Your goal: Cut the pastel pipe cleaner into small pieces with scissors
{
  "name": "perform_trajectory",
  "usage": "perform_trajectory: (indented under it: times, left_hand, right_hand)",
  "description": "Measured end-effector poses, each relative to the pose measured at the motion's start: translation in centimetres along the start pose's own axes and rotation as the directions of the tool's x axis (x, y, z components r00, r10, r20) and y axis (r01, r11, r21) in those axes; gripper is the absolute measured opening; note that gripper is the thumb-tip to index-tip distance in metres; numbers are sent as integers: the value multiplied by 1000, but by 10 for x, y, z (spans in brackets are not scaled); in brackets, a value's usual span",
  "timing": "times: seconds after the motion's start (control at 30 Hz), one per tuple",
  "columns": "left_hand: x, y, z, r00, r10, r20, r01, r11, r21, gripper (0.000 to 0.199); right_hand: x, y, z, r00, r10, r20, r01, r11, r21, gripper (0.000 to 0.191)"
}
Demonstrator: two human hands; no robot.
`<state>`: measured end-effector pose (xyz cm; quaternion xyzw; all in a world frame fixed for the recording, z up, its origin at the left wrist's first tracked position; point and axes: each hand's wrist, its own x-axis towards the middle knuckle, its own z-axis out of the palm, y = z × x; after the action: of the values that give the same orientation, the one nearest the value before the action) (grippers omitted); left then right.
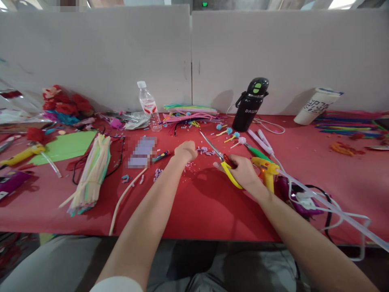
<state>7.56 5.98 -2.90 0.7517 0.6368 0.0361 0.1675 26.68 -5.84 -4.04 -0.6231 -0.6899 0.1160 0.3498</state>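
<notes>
My right hand [244,169] is closed around the handles of a pair of scissors [228,172] with a yellow loop. Their metal blades point away and to the left, over the red table. My left hand [186,151] is curled into a fist just left of the blade tips; whatever its fingers hold is hidden. Beside that fist lie short lilac fuzzy snippets [206,151], and more lilac snippets [158,174] are left of the forearm. Behind the scissors is a row of small pipe-cleaner flowers [229,130] in blue, yellow and pink.
A yellow glue gun [267,169] stands close to my right wrist, its cord near a purple pouch [299,198]. Behind are a black flask [249,106], a white cup [316,106] and a water bottle [149,107]. A pale pipe-cleaner bundle [92,174] lies left.
</notes>
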Motion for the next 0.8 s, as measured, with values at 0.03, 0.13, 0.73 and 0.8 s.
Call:
perform_trajectory:
  times: [0.03,0.13,0.73,0.8]
  left_hand:
    - [1,0,1,1000,9,-10,-9,1000,-9,14]
    - [-1,-5,0,997,43,-58,-45,998,-32,11]
    - [-71,-58,-17,899,143,-414,-431,460,-776,21]
    - [-73,-58,-19,905,158,-396,-421,471,-775,19]
  right_hand:
    - [0,1,0,1000,-2,3,2,1000,0,56]
    - [1,3,1,1000,-7,3,7,1000,1,56]
    - [-4,5,8,998,8,68,-7,1000,-20,55]
    - [-5,1,6,995,-1,105,1,1000,-2,52]
